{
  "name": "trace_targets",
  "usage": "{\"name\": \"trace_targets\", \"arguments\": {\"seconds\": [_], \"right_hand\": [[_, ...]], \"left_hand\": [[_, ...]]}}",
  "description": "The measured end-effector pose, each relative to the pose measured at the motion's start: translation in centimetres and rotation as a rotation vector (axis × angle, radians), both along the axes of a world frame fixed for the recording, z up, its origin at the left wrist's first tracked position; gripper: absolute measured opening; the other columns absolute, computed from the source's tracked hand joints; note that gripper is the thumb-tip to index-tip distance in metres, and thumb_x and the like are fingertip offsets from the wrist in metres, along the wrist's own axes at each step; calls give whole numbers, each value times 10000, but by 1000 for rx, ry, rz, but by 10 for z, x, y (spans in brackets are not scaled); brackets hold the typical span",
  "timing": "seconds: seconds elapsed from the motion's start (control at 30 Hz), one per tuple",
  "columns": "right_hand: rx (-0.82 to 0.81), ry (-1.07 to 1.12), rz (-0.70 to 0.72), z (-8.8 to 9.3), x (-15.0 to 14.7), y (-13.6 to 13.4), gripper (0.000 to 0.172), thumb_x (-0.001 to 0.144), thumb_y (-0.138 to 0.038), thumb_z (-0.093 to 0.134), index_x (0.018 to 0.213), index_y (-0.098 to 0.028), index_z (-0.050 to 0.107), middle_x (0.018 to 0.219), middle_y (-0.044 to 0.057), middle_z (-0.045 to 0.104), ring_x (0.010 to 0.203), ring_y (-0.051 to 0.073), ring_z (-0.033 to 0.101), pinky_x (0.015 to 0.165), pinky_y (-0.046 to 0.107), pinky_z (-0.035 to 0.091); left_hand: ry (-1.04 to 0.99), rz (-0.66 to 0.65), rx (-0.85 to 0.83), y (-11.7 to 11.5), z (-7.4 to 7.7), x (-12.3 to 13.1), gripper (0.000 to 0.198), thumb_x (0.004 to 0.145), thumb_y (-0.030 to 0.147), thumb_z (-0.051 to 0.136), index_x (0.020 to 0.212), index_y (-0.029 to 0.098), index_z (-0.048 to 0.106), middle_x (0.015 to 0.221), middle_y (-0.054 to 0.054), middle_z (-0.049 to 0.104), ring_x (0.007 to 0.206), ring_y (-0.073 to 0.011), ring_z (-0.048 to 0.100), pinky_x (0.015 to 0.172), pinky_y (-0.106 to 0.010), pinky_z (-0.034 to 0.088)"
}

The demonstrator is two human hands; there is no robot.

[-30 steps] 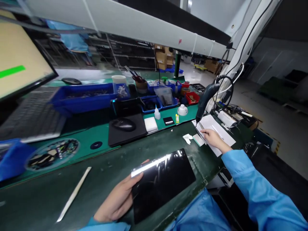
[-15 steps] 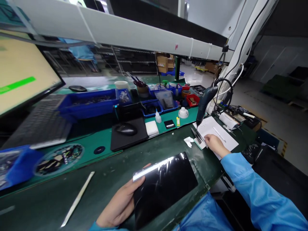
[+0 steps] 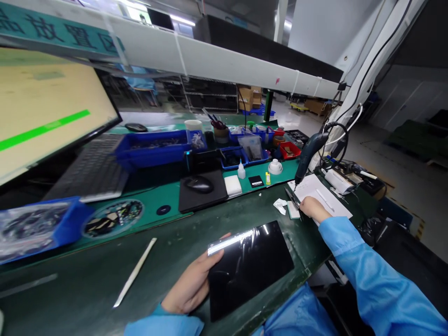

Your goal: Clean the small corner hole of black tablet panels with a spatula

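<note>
My left hand grips the lower left edge of a glossy black rectangular panel, with the thumb on its face, and the panel is tilted low over the dark green workbench. My right hand rests at the edge of a white paper sheet, its fingertips on slim metal tweezers. Just above them hangs the tip of a dark blue electric screwdriver. A small green pad and a crumpled white wipe lie close by.
A white pry stick lies on the bench. Farther back are a monitor, a keyboard, blue bins, a mouse on a black pad and a white foam block. Cables run along the right.
The whole view has shifted right and tilted as my head turned. The panel stays in my left hand, and my right hand stays beside the tweezers.
</note>
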State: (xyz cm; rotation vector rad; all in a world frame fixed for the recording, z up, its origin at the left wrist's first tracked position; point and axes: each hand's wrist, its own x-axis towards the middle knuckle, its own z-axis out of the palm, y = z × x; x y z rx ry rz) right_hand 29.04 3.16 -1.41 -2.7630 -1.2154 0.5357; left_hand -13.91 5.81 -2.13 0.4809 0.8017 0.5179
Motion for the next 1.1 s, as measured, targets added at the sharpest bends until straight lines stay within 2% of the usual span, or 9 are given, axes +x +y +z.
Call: {"name": "trace_targets", "arguments": {"seconds": [0.13, 0.23, 0.43, 0.53, 0.6, 0.73, 0.87, 0.97, 1.1], "right_hand": [[24, 57, -42, 2, 1, 2, 346, 997, -398, 679, 1258, -171, 650, 1253, 97, 669, 1060, 231, 684, 903, 432, 602], [131, 86, -86, 3, -1, -7, 325, 999, -396, 678, 1237, -175, 658, 1236, 89, 675, 1045, 225, 685, 895, 425, 602], [557, 188, -145, 24, -27, -50, 325, 1005, -443, 644, 1177, -167, 648, 1004, 41, 682, 802, 159, 656, 749, 345, 582], [766, 371, -104, 42, -52, -63, 472, 882, -591, 672, 1104, -175, 664, 729, -6, 593, 609, 168, 559, 590, 323, 513], [849, 540, -53, 54, -75, -63, 498, 776, -627, 730, 1052, -216, 670, 725, -15, 571, 595, 162, 537, 548, 309, 488], [855, 838, 64, 72, -141, -43, 337, 844, -560, 733, 904, -239, 652, 785, 4, 605, 641, 143, 577, 589, 290, 528], [793, 1188, 191, 76, -208, -1, 254, 949, -496, 671, 985, -257, 591, 863, 25, 720, 612, 154, 654, 574, 299, 567], [791, 1329, 239, 66, -238, 26, 269, 907, -421, 764, 1006, -260, 573, 825, -4, 737, 620, 144, 690, 630, 288, 598], [821, 1314, 228, 36, -246, 38, 349, 825, -333, 865, 1084, -248, 646, 806, -26, 741, 687, 128, 721, 720, 269, 612]], "left_hand": [[-15, -10, 37, -1, 0, 0, 815, 852, 239, 832, 1582, 237, 470, 1448, -118, 676, 1304, -293, 669, 1175, -363, 471], [-43, -32, 44, -1, 0, 2, 780, 859, 251, 818, 1567, 213, 493, 1388, -134, 715, 1258, -315, 696, 1156, -411, 485], [-69, -15, 196, -7, -5, 5, 708, 843, 312, 814, 1494, 193, 563, 1254, -141, 772, 1180, -310, 725, 1120, -452, 489], [-81, 70, 250, -9, -11, 11, 660, 795, 333, 859, 1395, 172, 637, 1238, -150, 770, 1157, -319, 722, 1111, -477, 482], [-70, 144, 296, -8, -15, 15, 618, 768, 324, 885, 1330, 176, 675, 1268, -140, 755, 1189, -315, 696, 1125, -469, 462], [-32, 208, 423, -8, -18, 18, 552, 784, 309, 879, 1291, 189, 695, 1337, -119, 717, 1285, -310, 623, 1161, -440, 413], [-21, 191, 525, -6, -14, 17, 498, 828, 316, 826, 1286, 176, 690, 1315, -112, 722, 1273, -304, 621, 1139, -423, 425], [-15, 169, 580, -2, -13, 16, 450, 843, 285, 780, 1267, 157, 699, 1262, -108, 744, 1228, -302, 638, 1112, -421, 438], [16, 150, 581, 3, -14, 15, 439, 857, 266, 733, 1279, 150, 691, 1234, -113, 750, 1194, -319, 646, 1082, -449, 448]]}}
